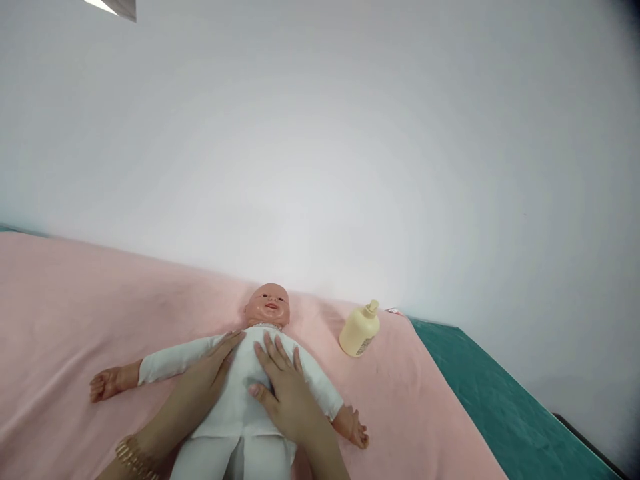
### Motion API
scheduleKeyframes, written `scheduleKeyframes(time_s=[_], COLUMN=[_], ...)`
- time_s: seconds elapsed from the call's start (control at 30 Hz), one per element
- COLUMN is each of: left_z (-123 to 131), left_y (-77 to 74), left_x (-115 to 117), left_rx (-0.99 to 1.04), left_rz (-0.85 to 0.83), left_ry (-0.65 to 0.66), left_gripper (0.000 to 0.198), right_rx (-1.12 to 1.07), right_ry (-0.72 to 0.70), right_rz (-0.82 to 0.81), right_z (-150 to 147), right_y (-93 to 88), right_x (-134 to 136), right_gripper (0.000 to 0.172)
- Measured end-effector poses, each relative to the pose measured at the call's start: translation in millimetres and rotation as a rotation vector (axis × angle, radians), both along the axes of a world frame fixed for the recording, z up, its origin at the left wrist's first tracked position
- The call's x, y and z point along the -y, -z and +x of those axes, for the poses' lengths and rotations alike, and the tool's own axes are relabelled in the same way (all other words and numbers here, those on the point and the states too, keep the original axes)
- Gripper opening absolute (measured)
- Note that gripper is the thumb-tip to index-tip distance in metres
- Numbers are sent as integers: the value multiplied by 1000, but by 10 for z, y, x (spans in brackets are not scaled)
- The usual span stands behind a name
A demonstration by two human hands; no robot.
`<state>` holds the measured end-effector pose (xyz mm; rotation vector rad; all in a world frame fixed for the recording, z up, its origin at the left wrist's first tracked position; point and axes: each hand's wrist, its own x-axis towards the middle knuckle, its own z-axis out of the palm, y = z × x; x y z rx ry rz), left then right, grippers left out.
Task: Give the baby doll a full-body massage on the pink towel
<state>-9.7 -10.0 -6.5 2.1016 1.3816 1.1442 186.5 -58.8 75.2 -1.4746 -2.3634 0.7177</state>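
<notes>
A baby doll (240,407) in white clothes lies on its back, arms spread to both sides and head toward the wall. My left hand (219,360) rests along the side of the doll's chest near its armpit, fingers stretched out and pointing up toward the shoulder. Flat on the other side of the chest lies my right hand (285,387), its fingers spread and its thumb apart. Neither hand holds anything. The doll's lower legs are cut off by the bottom edge of the view.
A pale yellow pump bottle (359,331) stands upright to the right of the doll's head. Under both is a pink blanket (415,413), with a green surface (500,387) showing at the right. A white wall (320,147) rises behind.
</notes>
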Motion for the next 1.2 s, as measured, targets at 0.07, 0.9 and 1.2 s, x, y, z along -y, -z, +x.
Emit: scheduleKeyframes(time_s=[0.07, 0.9, 1.2], left_z=[1, -6, 3], left_y=[36, 124, 102], left_x=[-8, -19, -16], left_rx=[-25, -95, -98], left_rz=[-9, 67, 67], left_ry=[-9, -44, -47], left_gripper=[46, 47, 47], right_rx=[5, 103, 98], right_ry=[61, 291, 290], right_rz=[-7, -34, -32], right_z=[21, 114, 125], right_y=[34, 82, 73], right_x=[-13, -38, -50], right_gripper=[69, 83, 84])
